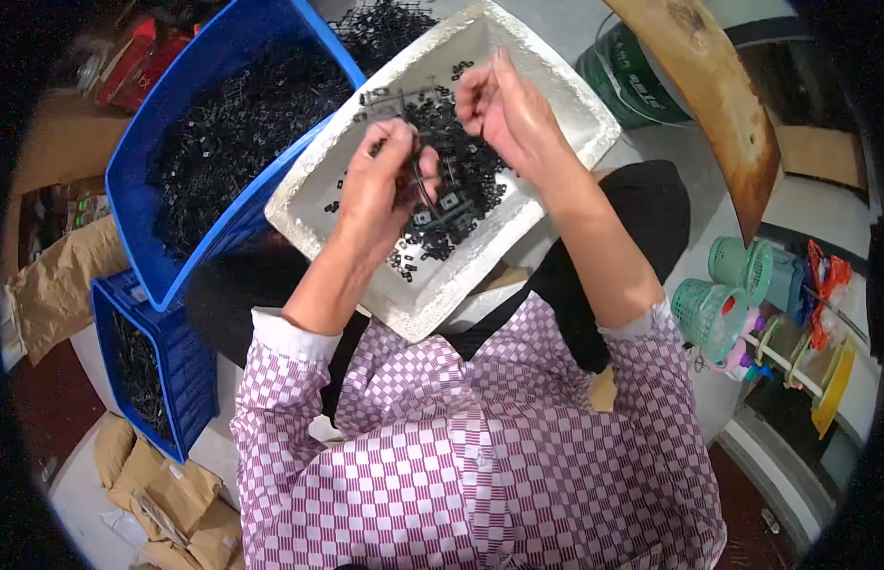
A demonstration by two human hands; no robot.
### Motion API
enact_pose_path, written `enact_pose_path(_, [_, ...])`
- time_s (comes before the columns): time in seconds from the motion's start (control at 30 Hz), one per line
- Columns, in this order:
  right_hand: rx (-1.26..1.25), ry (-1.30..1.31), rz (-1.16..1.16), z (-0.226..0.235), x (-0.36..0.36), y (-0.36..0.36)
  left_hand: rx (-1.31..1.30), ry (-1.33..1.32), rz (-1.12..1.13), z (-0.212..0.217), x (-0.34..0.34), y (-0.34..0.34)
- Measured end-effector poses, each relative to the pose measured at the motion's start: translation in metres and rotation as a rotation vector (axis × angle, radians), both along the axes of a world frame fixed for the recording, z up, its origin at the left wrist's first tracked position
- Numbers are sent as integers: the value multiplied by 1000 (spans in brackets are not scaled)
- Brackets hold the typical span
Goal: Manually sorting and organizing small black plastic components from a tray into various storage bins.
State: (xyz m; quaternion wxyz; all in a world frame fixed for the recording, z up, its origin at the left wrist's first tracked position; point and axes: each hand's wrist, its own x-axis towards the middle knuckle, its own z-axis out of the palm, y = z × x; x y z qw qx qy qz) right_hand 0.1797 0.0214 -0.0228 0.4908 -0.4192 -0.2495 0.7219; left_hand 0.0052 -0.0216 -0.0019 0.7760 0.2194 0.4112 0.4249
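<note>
A white foam box rests tilted in my lap, with many small black plastic pieces scattered over its bottom. My left hand is closed on a black plastic sprue, a thin lattice with small square parts on it. Its bars stick out past my fingers on both sides, and the hand covers its middle. Over the far right part of the box is my right hand, slightly blurred. Its fingers are loosely curled and one digit points up; nothing shows between them.
A large blue bin full of black pieces stands at the left, with a smaller blue crate below it. More black pieces lie beyond. A green bucket, a wooden board and green baskets are at the right.
</note>
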Motion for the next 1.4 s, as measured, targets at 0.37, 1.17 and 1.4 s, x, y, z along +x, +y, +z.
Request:
enact_pose_path(0.37, [163,-285,334,20,-30,-27,102,142,73,-4,-1,10])
enact_pose_path(1.17, [454,-1031,-31,-49,-26,14,629,659,114,-5,26,-4])
enact_pose_path(1.4, [32,-260,195,2,-18,-13,149,260,286,4,-8,22])
